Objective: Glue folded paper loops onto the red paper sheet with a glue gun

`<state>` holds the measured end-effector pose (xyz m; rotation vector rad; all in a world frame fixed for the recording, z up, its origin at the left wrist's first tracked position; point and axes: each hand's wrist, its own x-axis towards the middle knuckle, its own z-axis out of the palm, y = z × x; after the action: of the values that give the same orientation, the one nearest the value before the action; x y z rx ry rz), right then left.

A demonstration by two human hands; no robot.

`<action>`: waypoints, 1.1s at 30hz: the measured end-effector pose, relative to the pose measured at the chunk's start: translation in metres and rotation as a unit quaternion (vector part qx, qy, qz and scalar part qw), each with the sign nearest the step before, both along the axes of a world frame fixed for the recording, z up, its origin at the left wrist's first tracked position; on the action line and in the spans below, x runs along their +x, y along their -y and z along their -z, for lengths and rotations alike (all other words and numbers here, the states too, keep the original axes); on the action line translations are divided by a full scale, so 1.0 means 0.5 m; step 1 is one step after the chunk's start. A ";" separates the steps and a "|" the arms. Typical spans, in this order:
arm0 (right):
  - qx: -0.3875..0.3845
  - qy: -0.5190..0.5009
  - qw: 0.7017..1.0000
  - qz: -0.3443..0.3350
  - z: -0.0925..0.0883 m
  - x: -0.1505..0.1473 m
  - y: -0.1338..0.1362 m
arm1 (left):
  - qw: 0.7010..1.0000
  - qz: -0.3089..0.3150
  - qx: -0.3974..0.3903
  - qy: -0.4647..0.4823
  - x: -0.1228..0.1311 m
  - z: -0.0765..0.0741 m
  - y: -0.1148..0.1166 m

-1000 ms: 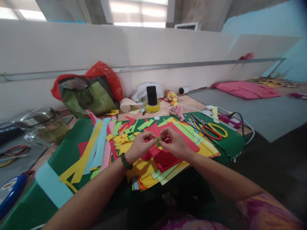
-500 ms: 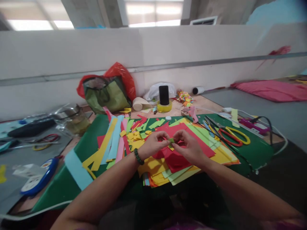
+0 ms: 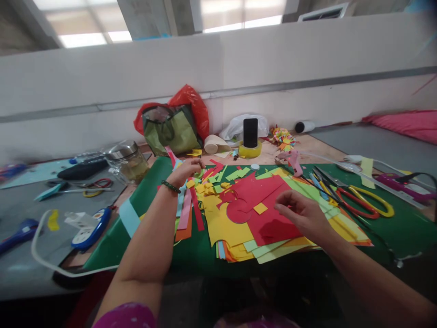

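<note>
My left hand (image 3: 187,169) reaches over the far left of the scattered paper pieces, its fingers loosely bent and apart, with nothing visible in them. Under and beside it lie long pastel and red paper strips (image 3: 185,209), small yellow paper squares (image 3: 204,187) and green paper bits (image 3: 239,173). My right hand (image 3: 302,213) hovers over the right part of the red paper sheet (image 3: 269,228), fingers half curled, thumb apart, and no object showing in its grasp. A single yellow square (image 3: 260,208) lies flat on that sheet, left of my right fingertips.
Scissors (image 3: 362,200) and pens lie right of the paper stack, near a pink glue gun (image 3: 294,163). At the back stand a phone (image 3: 250,133) in a yellow tape roll (image 3: 250,150), a green bag (image 3: 172,130) and, leftward, a glass jar (image 3: 128,164). A white cable (image 3: 41,259) loops at left.
My hands were together over the red sheet, pinching a small green paper piece. They have parted, the left moving away to the far left pieces. The view has turned left.
</note>
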<state>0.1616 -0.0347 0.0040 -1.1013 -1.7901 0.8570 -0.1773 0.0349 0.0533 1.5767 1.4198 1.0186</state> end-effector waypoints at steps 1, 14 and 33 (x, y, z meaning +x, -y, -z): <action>0.003 0.020 1.000 -0.010 -0.003 0.001 0.003 | 0.999 0.012 -0.016 -0.026 -0.004 0.004 -0.001; 0.128 0.237 0.955 -0.123 -0.121 -0.097 -0.087 | 0.977 -0.031 0.155 -0.146 0.029 -0.010 0.013; 0.096 0.550 0.829 -0.028 -0.036 -0.231 -0.282 | 0.945 -0.171 0.266 -0.081 0.094 0.013 0.021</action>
<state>0.0460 0.1061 0.0219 -1.5571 -2.7530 -0.0454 -0.1305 0.0242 0.0469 1.8602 1.6628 1.6140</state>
